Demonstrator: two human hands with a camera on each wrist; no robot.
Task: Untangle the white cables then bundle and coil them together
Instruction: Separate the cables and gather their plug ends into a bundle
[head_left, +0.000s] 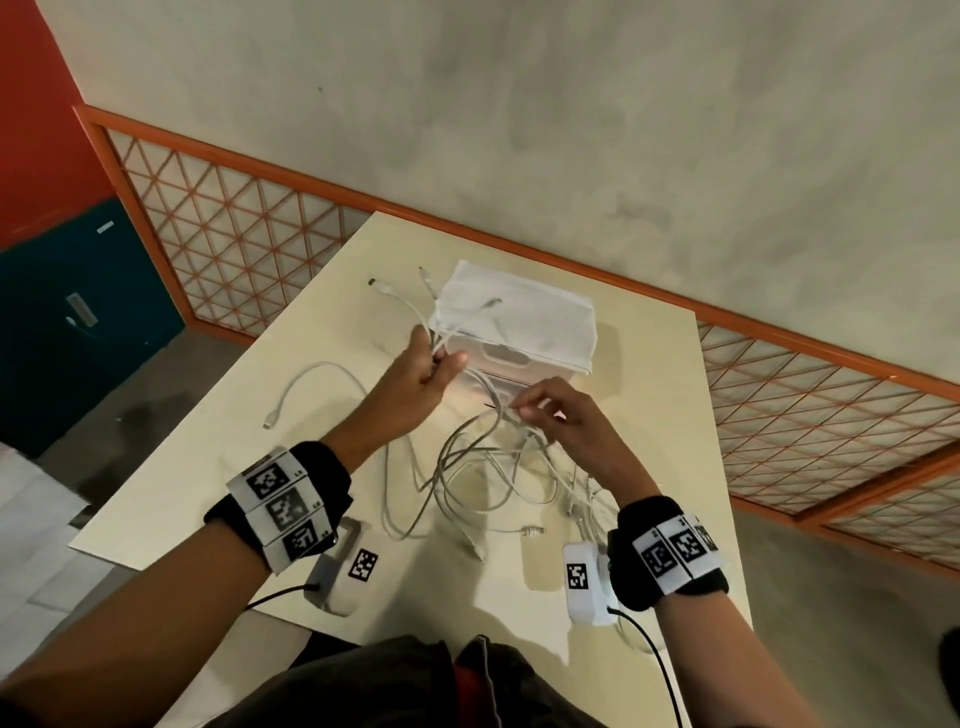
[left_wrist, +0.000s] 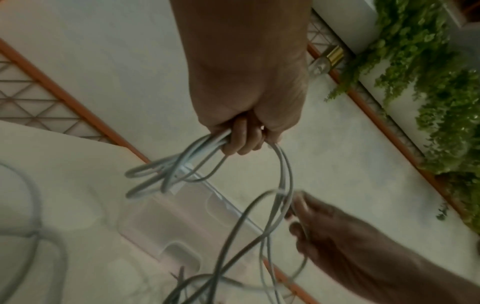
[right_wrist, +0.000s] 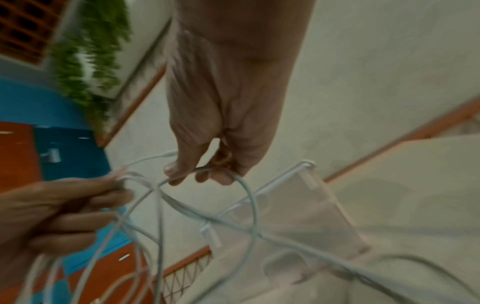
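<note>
overhead, a cream table (head_left: 649, 364) fills the middle of the head view, its far edge toward twelve o'clock against an orange-framed lattice rail (head_left: 234, 218). next in size, a clear plastic box (head_left: 519, 332) with a white lid stands at about twelve o'clock from the hands. at six o'clock from the box the white cables (head_left: 483, 467) sprawl in loose, crossing loops on the tabletop, with one separate cable (head_left: 317, 379) lying apart at nine o'clock. the left hand (head_left: 415, 384) is raised above the table, fingers curled tight round a bunch of several cable strands; their plug ends stick out past the fist toward eleven o'clock, and the left wrist view shows the same fistful (left_wrist: 241, 131). the right hand (head_left: 566, 421), at three o'clock from the left, pinches a single strand between thumb and fingertips (right_wrist: 179, 170), other fingers loosely bent. strands run taut between both hands and down into the tangle. both wrists carry black bands with printed markers (head_left: 280, 504).
</note>
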